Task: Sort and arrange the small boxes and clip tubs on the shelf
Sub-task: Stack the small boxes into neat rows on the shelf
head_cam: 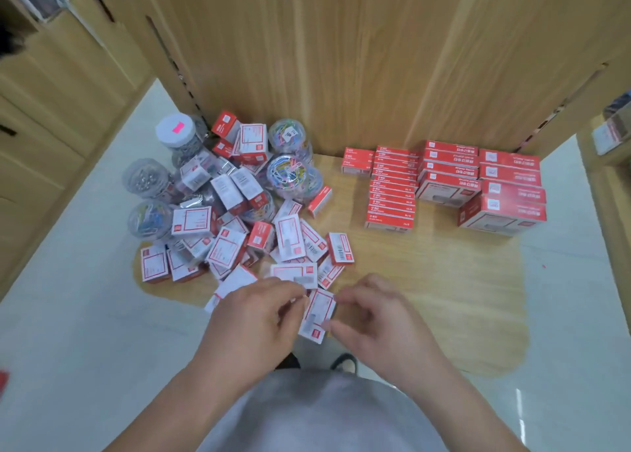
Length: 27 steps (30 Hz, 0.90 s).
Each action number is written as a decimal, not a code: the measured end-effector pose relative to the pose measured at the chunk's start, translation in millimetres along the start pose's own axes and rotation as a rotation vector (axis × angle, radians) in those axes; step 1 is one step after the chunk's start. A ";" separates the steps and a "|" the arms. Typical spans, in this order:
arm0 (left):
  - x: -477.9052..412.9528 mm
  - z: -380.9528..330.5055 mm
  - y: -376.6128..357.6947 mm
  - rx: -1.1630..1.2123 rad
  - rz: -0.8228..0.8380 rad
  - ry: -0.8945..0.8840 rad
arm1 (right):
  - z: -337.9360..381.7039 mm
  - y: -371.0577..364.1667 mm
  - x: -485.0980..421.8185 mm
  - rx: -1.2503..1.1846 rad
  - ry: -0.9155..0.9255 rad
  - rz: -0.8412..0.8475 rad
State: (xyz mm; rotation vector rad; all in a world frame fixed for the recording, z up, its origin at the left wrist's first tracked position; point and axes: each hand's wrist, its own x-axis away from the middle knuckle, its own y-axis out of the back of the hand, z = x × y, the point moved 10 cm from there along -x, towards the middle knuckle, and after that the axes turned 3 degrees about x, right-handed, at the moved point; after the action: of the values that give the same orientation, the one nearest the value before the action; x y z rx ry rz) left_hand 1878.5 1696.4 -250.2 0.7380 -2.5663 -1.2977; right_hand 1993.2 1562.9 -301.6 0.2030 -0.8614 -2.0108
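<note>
**Both hands pinching one small box at the near edge of the shelf**

The left hand and the right hand are meeting over the near part of the wooden shelf, with both forearms reaching in from the bottom edge, where they are cut off. The left hand is lying back-up with its fingers curled, and it is gripping the left side of a small box, white with a red border. The right hand is pinching the same box from the right, the thumb lying at its near corner and the forefinger bending towards its far corner. The box is tilting, its long side running from far to near, just near of the heap of loose boxes.

That heap is filling the left part of the shelf and is mixing with the clear clip tubs, several of which are half buried. To the right, well apart, rows of red boxes and larger red boxes are standing in neat stacks.

The fingertips are blurring, so the exact contact is hard to make out. The left hand is covering parts of two boxes beneath it, and the label print is too soft to read
</note>
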 end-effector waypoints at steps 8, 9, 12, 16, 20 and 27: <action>29.1 34.9 -18.3 0.041 0.130 0.043 | 11.6 -15.6 11.2 0.220 -0.047 -0.266; 29.3 37.0 -18.0 0.042 0.135 0.033 | 12.0 -16.9 13.4 0.220 -0.051 -0.271; 30.2 30.8 -6.5 0.044 0.112 -0.041 | 7.0 -10.2 21.9 0.093 -0.152 -0.344; 23.3 -4.1 22.6 -0.017 0.028 -0.299 | -7.8 1.5 34.5 -0.162 -0.344 -0.472; -13.2 -9.4 21.5 -0.319 0.019 -0.422 | -10.8 13.5 36.0 -0.353 -0.398 -0.541; -47.3 -9.1 -19.2 -0.557 0.173 -0.416 | -2.7 31.9 36.0 -0.612 -0.350 -0.541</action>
State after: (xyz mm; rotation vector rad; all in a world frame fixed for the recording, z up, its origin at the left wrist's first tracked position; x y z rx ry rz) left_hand 1929.4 1704.1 -256.7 0.1462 -2.2678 -2.1412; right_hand 1995.7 1521.9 -276.4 -0.3052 -0.3699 -2.7738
